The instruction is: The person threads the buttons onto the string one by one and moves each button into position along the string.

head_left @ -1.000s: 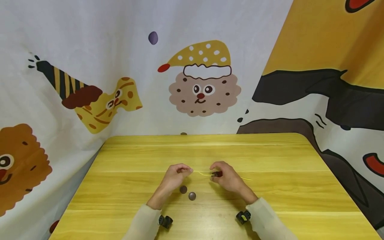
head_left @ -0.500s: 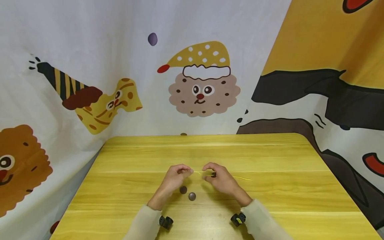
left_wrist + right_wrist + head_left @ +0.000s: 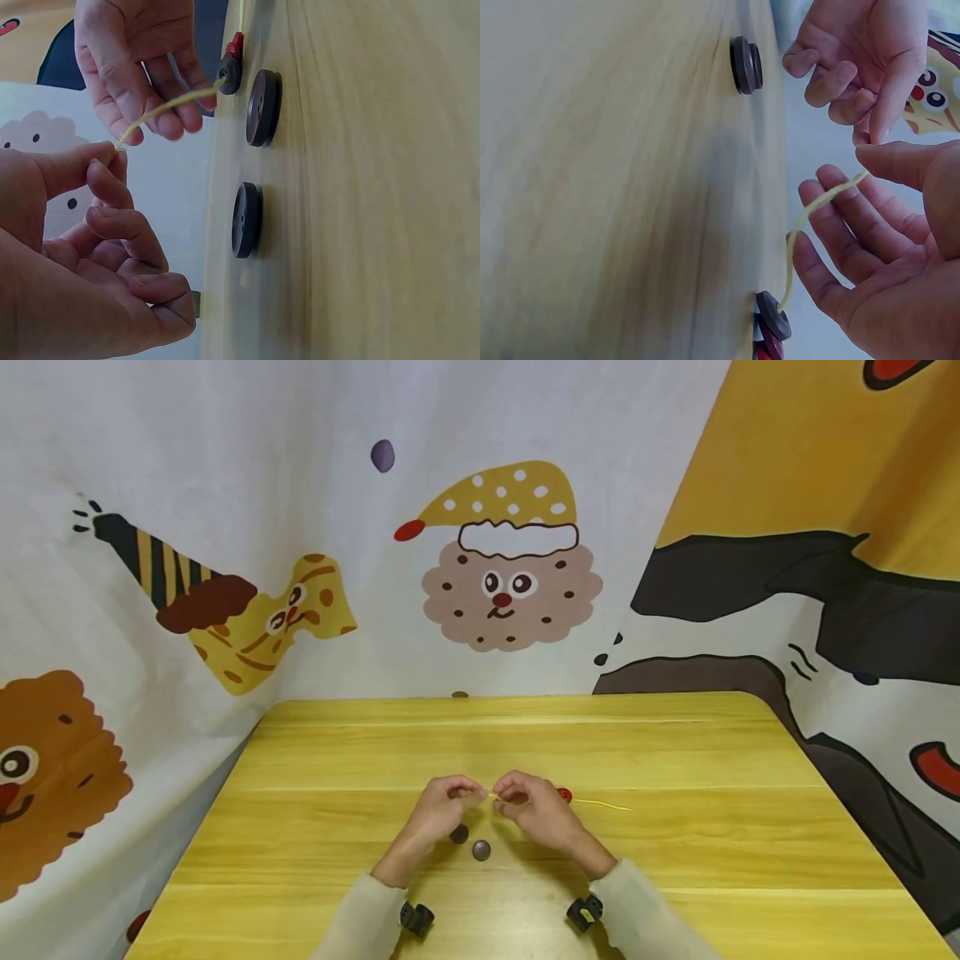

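Pinched between the thumb and forefinger of the left hand (image 3: 444,805), one end of a yellow string (image 3: 169,106) runs in a gentle curve to a dark button (image 3: 229,75) threaded on it. Fingers loosely spread, the right hand (image 3: 536,811) is close beside the left, thumb tip right at the string near the pinch; whether it grips the string cannot be told. Behind the dark button on the same string, a red button (image 3: 564,794) shows just past the right hand, and the string's other end trails across the wooden table (image 3: 675,752). Two loose brown buttons, a farther one (image 3: 459,833) and a nearer one (image 3: 481,850), lie flat near each other on the tabletop, the farther one close below the left hand. Pale sleeves (image 3: 362,920) cover both forearms, and a cloth with cartoon prints (image 3: 300,460) hangs beyond the table.
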`<state>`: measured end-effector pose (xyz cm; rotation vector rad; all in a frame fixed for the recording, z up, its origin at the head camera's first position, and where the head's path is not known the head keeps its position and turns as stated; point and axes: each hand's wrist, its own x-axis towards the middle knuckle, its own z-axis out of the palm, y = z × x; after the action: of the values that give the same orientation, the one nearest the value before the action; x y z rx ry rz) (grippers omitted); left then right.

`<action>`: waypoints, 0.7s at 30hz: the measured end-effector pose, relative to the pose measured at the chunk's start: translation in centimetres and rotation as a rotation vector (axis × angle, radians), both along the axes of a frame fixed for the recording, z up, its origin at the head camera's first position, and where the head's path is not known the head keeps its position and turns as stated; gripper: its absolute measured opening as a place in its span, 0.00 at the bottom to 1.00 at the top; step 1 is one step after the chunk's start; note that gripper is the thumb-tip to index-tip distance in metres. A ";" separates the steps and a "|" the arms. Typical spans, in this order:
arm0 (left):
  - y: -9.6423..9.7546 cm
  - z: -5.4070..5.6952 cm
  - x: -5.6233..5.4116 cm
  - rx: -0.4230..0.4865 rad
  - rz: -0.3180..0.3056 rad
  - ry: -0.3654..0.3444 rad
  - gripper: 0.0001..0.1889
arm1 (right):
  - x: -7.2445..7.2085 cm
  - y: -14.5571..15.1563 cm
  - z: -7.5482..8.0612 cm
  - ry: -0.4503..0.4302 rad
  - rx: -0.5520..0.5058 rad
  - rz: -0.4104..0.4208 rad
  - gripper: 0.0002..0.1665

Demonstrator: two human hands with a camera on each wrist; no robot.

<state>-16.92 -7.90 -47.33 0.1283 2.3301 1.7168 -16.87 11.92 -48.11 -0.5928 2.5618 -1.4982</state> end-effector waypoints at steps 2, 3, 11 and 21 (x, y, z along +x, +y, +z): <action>0.0 -0.1 0.0 -0.011 -0.004 0.001 0.11 | 0.0 0.0 -0.1 0.004 0.011 0.000 0.06; 0.0 -0.1 0.0 -0.015 -0.006 0.001 0.11 | 0.0 -0.1 -0.1 0.006 0.017 -0.001 0.06; 0.0 -0.3 0.2 -0.031 -0.023 0.006 0.12 | 0.0 -0.1 -0.2 0.030 0.045 -0.023 0.02; -0.8 -0.2 0.2 -0.091 -0.069 -0.016 0.12 | -0.1 0.0 -0.3 0.024 0.033 -0.018 0.03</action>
<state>-16.67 -8.72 -47.51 0.1764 2.3589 1.5710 -16.95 11.96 -48.41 -0.5891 2.6117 -1.4596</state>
